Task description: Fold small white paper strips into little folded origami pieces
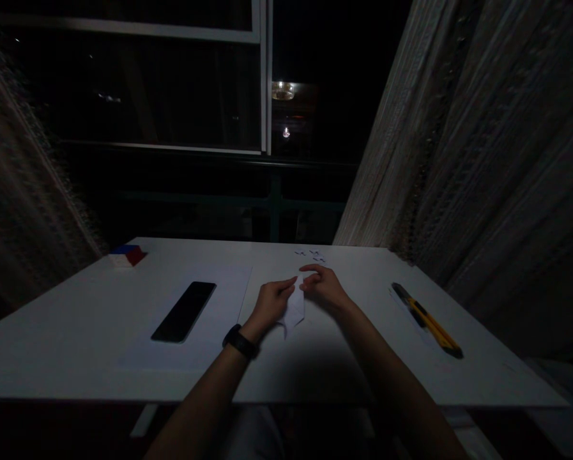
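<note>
A folded piece of white paper is held up between my hands over the middle of the white table. My left hand pinches its left side between thumb and fingers; a dark watch sits on that wrist. At its upper right edge, my right hand grips the paper with the thumb, the index finger arched over the top. The paper narrows upward, and a loose flap hangs at its lower end. Dim light hides the finer folds.
A black phone lies on a white sheet to the left. At the back left stands a red, white and blue cube. A yellow utility knife lies at right. Small marked paper pieces lie behind my hands. Curtains flank the window.
</note>
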`<act>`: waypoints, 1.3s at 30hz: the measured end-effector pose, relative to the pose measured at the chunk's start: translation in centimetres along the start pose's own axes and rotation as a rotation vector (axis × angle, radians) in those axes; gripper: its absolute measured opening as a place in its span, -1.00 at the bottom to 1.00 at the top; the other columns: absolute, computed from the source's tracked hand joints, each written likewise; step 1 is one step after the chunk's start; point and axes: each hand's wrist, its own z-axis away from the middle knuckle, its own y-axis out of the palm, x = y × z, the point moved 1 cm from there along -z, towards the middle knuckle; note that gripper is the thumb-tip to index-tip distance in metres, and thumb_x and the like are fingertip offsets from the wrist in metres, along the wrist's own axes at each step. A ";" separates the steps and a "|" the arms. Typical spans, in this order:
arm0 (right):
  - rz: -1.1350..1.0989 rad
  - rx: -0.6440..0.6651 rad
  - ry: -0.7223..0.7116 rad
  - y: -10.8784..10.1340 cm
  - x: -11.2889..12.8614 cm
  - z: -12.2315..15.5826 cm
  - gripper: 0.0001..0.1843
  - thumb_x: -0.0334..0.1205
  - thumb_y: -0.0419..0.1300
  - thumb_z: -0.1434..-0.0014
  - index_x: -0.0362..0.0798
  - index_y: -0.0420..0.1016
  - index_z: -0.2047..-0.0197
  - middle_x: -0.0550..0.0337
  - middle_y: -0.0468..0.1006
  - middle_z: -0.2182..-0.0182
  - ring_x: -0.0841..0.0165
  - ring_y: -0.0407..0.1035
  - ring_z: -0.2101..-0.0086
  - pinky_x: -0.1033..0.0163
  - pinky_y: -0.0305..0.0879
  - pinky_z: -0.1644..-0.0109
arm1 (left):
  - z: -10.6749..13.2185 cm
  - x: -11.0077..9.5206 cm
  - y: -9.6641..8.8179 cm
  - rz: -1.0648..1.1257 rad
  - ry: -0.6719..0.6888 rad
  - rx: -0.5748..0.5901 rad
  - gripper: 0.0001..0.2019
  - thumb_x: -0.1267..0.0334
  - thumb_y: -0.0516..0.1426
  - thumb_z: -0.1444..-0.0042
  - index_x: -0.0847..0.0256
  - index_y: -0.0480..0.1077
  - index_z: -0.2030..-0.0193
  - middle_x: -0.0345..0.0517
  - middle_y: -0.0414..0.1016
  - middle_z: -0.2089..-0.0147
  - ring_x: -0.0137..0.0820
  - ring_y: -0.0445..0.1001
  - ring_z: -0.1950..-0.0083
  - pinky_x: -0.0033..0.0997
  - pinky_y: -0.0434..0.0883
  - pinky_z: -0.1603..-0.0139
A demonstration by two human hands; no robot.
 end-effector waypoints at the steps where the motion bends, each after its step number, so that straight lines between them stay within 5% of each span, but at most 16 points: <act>1: 0.031 0.021 -0.002 -0.1 0.2 0.1 -0.50 -0.37 0.30 0.35 -0.11 0.41 0.21 0.31 0.45 0.64 0.42 0.33 0.60 0.32 0.25 0.47 | 0.0 0.0 0.0 0.002 -0.008 0.001 -0.77 0.31 0.18 0.11 0.20 0.52 0.24 0.00 0.53 0.18 -0.17 0.45 0.10 -0.23 0.25 -0.02; 6: 0.140 0.106 -0.038 -0.6 0.6 0.2 -0.49 -0.37 0.27 0.29 -0.07 0.38 0.15 0.34 0.43 0.63 0.44 0.33 0.57 0.35 0.25 0.46 | 0.1 0.0 0.0 -0.067 0.054 0.029 -0.77 0.31 0.15 0.07 0.18 0.51 0.22 0.00 0.54 0.20 -0.19 0.47 0.15 -0.23 0.28 0.04; 11: 0.200 0.356 0.033 -1.4 1.1 0.3 -0.43 -0.38 0.25 0.27 -0.10 0.33 0.08 0.41 0.39 0.69 0.49 0.27 0.63 0.39 0.19 0.51 | 0.4 0.2 0.3 -0.119 0.074 0.160 -0.75 0.26 0.12 0.03 0.16 0.49 0.18 -0.03 0.53 0.19 -0.20 0.47 0.16 -0.27 0.31 0.10; 16: 0.239 0.480 0.050 -1.7 1.6 0.3 -0.37 -0.38 0.24 0.26 -0.13 0.29 0.02 0.39 0.40 0.69 0.46 0.30 0.61 0.38 0.20 0.50 | 0.3 0.7 0.4 -0.110 0.012 0.201 -0.64 0.18 0.24 0.19 0.21 0.49 0.18 0.02 0.52 0.15 -0.16 0.45 0.12 -0.29 0.31 0.13; 24: 0.344 0.488 0.055 -1.6 2.5 -0.2 -0.47 -0.39 0.24 0.28 -0.14 0.35 0.12 0.35 0.42 0.68 0.43 0.34 0.59 0.37 0.22 0.51 | 0.0 1.0 0.3 -0.153 -0.053 0.173 -0.66 0.20 0.20 0.15 0.27 0.49 0.18 -0.04 0.56 0.35 -0.38 0.40 0.45 -0.45 0.27 0.43; 39: 0.439 0.540 -0.005 -2.2 4.0 -0.8 -0.59 -0.47 0.18 0.25 -0.11 0.33 0.23 0.36 0.39 0.63 0.47 0.31 0.57 0.40 0.19 0.49 | 0.1 0.0 0.2 -0.223 -0.023 0.226 -0.64 0.19 0.18 0.11 0.25 0.46 0.13 -0.07 0.55 0.26 -0.37 0.42 0.36 -0.45 0.29 0.32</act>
